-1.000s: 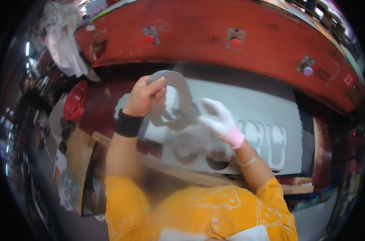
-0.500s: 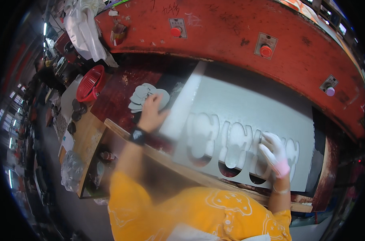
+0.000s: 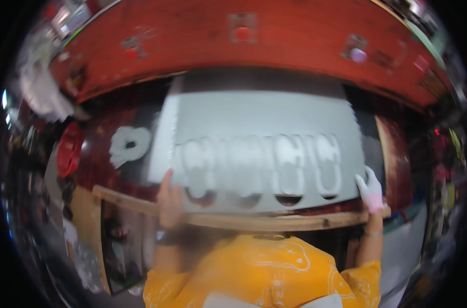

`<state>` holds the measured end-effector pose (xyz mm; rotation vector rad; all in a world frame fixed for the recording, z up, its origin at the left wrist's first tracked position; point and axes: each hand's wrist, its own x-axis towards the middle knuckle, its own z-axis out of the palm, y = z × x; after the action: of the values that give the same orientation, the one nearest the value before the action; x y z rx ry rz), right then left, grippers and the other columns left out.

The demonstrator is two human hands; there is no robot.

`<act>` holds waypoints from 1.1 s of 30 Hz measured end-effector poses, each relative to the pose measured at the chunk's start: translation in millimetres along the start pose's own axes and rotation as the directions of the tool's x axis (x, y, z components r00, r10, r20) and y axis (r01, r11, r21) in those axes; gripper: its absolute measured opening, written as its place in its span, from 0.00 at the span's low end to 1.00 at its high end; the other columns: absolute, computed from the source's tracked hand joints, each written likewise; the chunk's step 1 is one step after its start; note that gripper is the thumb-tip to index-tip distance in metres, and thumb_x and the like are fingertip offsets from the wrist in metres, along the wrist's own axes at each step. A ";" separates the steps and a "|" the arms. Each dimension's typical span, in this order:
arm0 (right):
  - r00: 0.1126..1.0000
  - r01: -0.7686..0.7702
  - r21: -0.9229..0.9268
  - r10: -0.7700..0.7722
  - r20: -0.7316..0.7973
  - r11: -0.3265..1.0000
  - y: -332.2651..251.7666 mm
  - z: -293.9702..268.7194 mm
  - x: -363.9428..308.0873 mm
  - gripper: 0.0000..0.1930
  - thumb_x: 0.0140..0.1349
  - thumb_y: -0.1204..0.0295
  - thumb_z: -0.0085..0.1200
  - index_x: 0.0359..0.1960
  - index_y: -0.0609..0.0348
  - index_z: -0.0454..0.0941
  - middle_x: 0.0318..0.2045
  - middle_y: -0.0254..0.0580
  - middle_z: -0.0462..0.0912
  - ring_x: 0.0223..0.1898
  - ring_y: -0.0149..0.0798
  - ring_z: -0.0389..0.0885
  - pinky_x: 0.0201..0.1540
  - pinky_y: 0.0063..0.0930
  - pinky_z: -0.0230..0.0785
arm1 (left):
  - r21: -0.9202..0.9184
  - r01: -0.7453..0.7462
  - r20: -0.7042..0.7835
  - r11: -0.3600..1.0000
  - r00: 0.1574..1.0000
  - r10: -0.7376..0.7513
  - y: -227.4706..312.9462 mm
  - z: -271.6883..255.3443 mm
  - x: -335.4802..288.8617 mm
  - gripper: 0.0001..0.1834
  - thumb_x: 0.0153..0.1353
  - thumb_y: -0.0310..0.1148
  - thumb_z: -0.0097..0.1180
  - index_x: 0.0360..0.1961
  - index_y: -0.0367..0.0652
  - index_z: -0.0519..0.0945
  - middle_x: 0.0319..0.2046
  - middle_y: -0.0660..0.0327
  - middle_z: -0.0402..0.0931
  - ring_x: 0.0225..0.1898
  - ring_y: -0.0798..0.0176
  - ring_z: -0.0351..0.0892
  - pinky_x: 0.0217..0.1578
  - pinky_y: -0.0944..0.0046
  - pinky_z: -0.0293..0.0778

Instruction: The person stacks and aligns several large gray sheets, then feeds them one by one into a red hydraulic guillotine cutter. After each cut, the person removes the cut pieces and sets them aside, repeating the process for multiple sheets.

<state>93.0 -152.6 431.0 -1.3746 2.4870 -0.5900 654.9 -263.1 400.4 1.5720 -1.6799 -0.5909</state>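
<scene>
Fingers of the gloved right hand (image 3: pixel 372 194) stood apart from the thumb at the right edge of the grey sheet (image 3: pixel 264 113); those of the bare left hand (image 3: pixel 169 206), blurred, lay by its left edge, grip indeterminable. Even, two-sided handling best suited the sheet, lying before the red beam (image 3: pixel 187 54).

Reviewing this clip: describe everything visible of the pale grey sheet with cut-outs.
The flat, pale grey, roughly rectangular sheet looks thin, perhaps foam or rubber. Four elongated, sole-like cut-outs line its near side, partly blurred; white shows through them, with dark patches at their near ends. Its far end lies in shadow. The bare left grip is at its near left corner, contact unclear from blur; the white-gloved right grip is at its near right edge, seemingly touching.
</scene>
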 end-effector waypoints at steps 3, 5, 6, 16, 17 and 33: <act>1.000 0.015 0.406 -0.010 -0.015 0.914 -17.2 -25.0 -9.8 0.26 0.60 0.71 0.57 0.58 0.73 0.68 0.50 0.53 0.79 0.51 0.39 0.77 0.57 0.29 0.66 | -0.040 0.082 0.030 0.996 0.996 -0.081 14.1 -24.3 4.6 0.21 0.64 0.23 0.46 0.59 0.32 0.72 0.56 0.49 0.74 0.58 0.58 0.73 0.60 0.62 0.63; 0.995 0.073 0.523 -0.095 0.016 0.849 -29.5 -53.4 -34.0 0.27 0.60 0.72 0.56 0.59 0.74 0.66 0.50 0.51 0.78 0.51 0.37 0.76 0.56 0.28 0.66 | -0.144 0.080 -0.021 0.986 0.996 -0.084 23.8 -56.5 6.5 0.20 0.65 0.24 0.46 0.58 0.31 0.72 0.56 0.53 0.74 0.57 0.61 0.73 0.60 0.64 0.64; 0.996 0.020 0.478 -0.059 0.067 0.878 -31.7 -73.2 -48.4 0.28 0.59 0.73 0.56 0.60 0.74 0.66 0.49 0.48 0.77 0.50 0.34 0.75 0.55 0.25 0.66 | -0.294 0.059 -0.026 0.954 0.997 -0.069 29.7 -72.9 -0.7 0.20 0.66 0.24 0.45 0.58 0.30 0.72 0.55 0.53 0.74 0.55 0.62 0.73 0.58 0.65 0.65; 0.987 0.039 -0.129 -0.059 -0.152 0.991 29.5 -41.8 -14.4 0.42 0.48 0.52 0.66 0.65 0.55 0.64 0.62 0.52 0.68 0.64 0.54 0.63 0.65 0.41 0.58 | -0.273 0.494 0.779 0.825 0.617 -0.113 93.1 -38.0 -61.3 0.13 0.58 0.23 0.57 0.45 0.36 0.79 0.36 0.60 0.81 0.38 0.67 0.80 0.45 0.67 0.76; 0.991 0.025 -0.243 -0.056 -0.122 0.970 30.1 -29.5 -1.4 0.45 0.47 0.50 0.65 0.66 0.51 0.61 0.65 0.50 0.63 0.65 0.54 0.61 0.65 0.44 0.57 | -0.188 0.600 0.925 0.778 0.373 -0.065 98.1 -10.4 -71.6 0.14 0.61 0.24 0.57 0.48 0.35 0.78 0.38 0.58 0.81 0.40 0.66 0.81 0.47 0.67 0.76; 0.997 0.058 0.732 -0.080 -0.006 0.679 -48.1 -41.3 28.1 0.35 0.54 0.73 0.55 0.66 0.70 0.61 0.61 0.47 0.70 0.58 0.36 0.71 0.62 0.26 0.61 | -0.124 -0.053 0.394 0.991 0.914 0.098 41.4 -58.5 -4.1 0.09 0.60 0.26 0.57 0.41 0.37 0.82 0.37 0.58 0.83 0.40 0.63 0.81 0.44 0.64 0.76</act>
<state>98.0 -189.8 489.3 -1.1090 1.8034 -1.3863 673.9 -244.2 467.0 1.3625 -1.9568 -1.0011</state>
